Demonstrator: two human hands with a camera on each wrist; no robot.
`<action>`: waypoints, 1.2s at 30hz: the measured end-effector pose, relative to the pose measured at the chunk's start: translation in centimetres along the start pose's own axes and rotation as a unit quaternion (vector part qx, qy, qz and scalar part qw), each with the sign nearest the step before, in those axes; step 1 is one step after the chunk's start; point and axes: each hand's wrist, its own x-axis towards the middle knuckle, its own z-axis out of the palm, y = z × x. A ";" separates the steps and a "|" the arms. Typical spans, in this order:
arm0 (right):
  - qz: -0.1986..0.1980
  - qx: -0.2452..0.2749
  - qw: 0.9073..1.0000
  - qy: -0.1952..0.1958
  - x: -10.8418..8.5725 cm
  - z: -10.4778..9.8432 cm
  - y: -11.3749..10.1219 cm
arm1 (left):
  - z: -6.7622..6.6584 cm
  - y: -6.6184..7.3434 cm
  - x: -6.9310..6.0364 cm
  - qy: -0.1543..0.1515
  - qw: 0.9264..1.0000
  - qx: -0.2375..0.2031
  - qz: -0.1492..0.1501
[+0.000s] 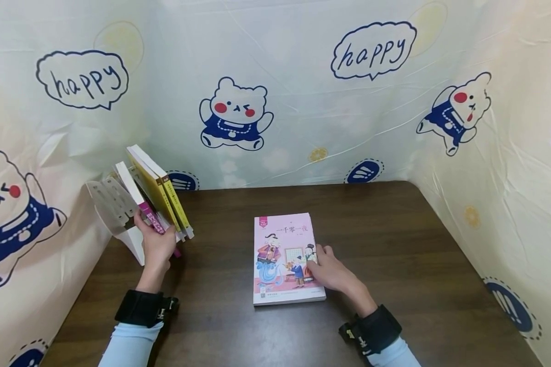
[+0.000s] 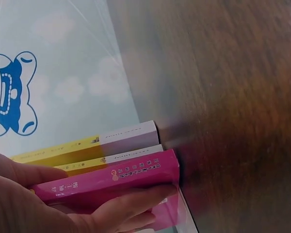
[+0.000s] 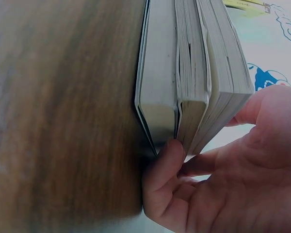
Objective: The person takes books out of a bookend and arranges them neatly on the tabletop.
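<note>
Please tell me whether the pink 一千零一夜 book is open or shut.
Shut: the pink 一千零一夜 book lies front cover up, no pages spread, with the right hand gripping its edge.

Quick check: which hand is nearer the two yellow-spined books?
Your left hand. It grips the magenta-spined book beside the yellow-spined books; the right hand is farther off to their right, at the right edge of the pink-covered book.

Gap btwn book stack (image 1: 282, 239) & upright books (image 1: 172, 204)
Bare tabletop (image 1: 216, 270) there; right hand (image 1: 336, 272) blocks stack's R side, cloth (image 1: 298, 122) blocks back.
</note>
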 end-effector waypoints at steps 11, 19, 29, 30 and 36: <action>0.000 0.002 1.000 -0.001 0.1 0.1 0.1 | -0.1 0.2 -0.8 -0.012 1.000 0.002 0.017; -0.001 0.003 1.000 -0.003 0.1 0.0 0.1 | -0.1 -0.1 -1.2 -0.016 1.000 0.004 0.025; -0.003 0.005 1.000 -0.002 0.2 0.1 0.1 | -0.2 0.0 -1.8 -0.019 1.000 0.004 0.024; -0.003 0.005 1.000 -0.002 0.2 0.1 0.1 | -0.2 -0.1 -1.9 -0.017 0.999 -0.001 0.031; -0.001 0.003 1.000 -0.001 0.2 0.1 0.2 | 0.0 -0.5 -2.4 -0.004 0.997 -0.020 0.072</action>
